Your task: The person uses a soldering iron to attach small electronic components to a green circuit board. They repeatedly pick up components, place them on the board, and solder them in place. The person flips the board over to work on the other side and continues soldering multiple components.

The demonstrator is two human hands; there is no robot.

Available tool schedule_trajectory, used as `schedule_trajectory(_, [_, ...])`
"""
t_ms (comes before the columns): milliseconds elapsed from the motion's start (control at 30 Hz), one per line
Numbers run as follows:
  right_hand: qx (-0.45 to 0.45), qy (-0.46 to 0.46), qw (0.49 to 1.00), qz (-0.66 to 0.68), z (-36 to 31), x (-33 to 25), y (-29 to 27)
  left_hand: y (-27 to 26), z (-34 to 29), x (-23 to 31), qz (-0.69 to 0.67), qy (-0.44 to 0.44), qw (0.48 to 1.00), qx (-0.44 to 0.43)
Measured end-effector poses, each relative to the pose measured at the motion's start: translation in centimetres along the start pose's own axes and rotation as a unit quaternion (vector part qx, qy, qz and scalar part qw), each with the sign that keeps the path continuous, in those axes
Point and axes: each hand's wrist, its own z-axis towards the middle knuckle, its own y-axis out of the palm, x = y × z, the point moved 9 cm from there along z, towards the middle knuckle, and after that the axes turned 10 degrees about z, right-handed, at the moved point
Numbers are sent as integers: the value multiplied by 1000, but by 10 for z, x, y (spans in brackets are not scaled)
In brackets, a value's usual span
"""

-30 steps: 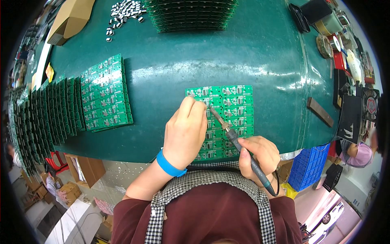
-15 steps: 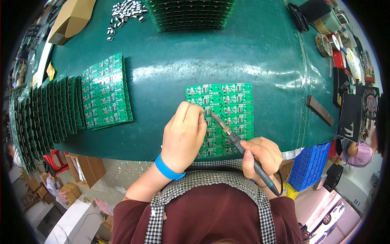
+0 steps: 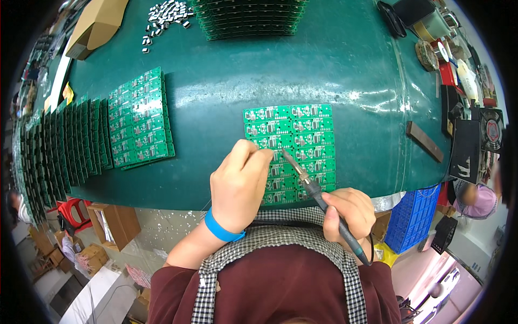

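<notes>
A green circuit board panel (image 3: pixel 313 125), divided into two columns of small boards, lies flat on the table before me. My right hand (image 3: pixel 349 215) is closed around the grip of a soldering iron (image 3: pixel 312 188). Its metal tip points up and left and meets the panel near the middle, in the left column. Just left of that tip, my left hand (image 3: pixel 240 181) is pinched over the panel's left edge. A thin strand, which looks like solder wire (image 3: pixel 207 205), trails behind the hand; the part between the fingers is hardly visible. A blue band circles my left wrist.
Several similar panels (image 3: pixel 141 119) stand in leaning rows at left. Another stack of boards (image 3: pixel 251 19) is at the far edge, beside a heap of small metallic parts (image 3: pixel 168 15). A dark bar (image 3: pixel 424 141) lies at right. A blue crate (image 3: pixel 412 218) sits below the table.
The iron's tip and my left fingers have shifted about one row nearer to me along the panel. The view has shifted slightly too. Both hands keep their hold.
</notes>
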Motion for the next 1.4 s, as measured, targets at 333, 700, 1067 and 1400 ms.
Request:
schedule_trajectory(333, [-13, 1, 1000, 3, -3, -2, 4, 4, -7, -3, -42, 1, 999, 8])
schedule_trajectory(700, [2, 13, 1000, -3, 1, 6, 9, 6, -2, -5, -18, -10, 999, 29])
schedule_trajectory(1067, [-4, -2, 1000, 7, -8, -3, -2, -1, -12, -1, -40, -13, 999, -2])
schedule_trajectory(1400, [-7, 6, 1000, -10, -6, -1, 5, 4, -11, 1, -22, 0, 1000, 10])
